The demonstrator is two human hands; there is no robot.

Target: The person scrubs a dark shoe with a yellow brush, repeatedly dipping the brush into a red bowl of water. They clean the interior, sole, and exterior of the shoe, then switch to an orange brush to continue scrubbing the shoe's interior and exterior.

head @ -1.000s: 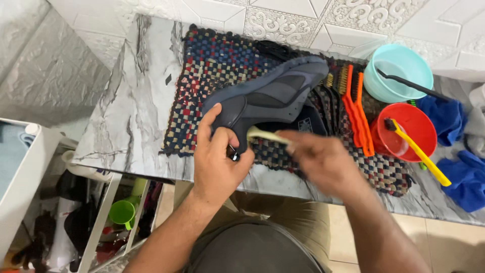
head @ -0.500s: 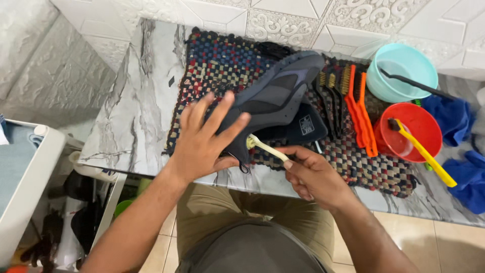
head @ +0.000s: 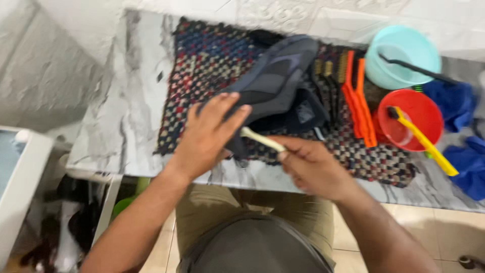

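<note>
The left hand (head: 207,136) grips the heel of a dark grey fabric shoe (head: 275,83) at frame centre; the right hand (head: 313,167) is closed around a cream-handled brush (head: 261,139) touching it. Both lie over one multicoloured woven mat (head: 202,65) on the marble tabletop (head: 121,111). At right, two bowls: a red plastic bowl (head: 429,108) holding a yellow brush (head: 427,144), and a turquoise plastic bowl (head: 401,53) holding a black brush (head: 411,68). Two orange-handled brushes (head: 356,98) lie between.

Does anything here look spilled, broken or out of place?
Nothing stands out. The left hand holds a dark shoe tilted over the woven mat, the right hand holds a pale brush against it. The picture is blurred, so fine damage cannot be told.
</note>
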